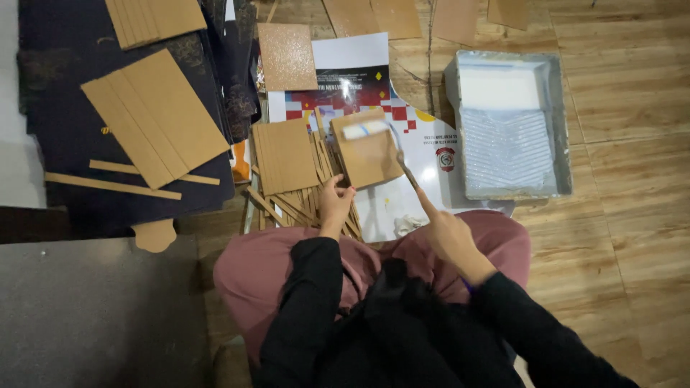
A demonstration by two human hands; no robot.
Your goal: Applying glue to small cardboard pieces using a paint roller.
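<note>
Bare wooden floor (632,215) lies open to the right of the grey paint tray (560,115), leaving broad passage along the floor's right edge. The tray itself walls off the printed poster sheet (424,154) on that side. Toward the floor's left edge, stacked brown boards (154,115) and loose strips (111,185) crowd the dark mat (65,144), leaving little gap. Directly ahead, the right hand (449,237) with the roller (365,130) and the left hand (334,205) press on a brown board (368,151), just beside a second stack (285,154) and scattered strips (287,208). More boards (402,16) line the far edge.
</note>
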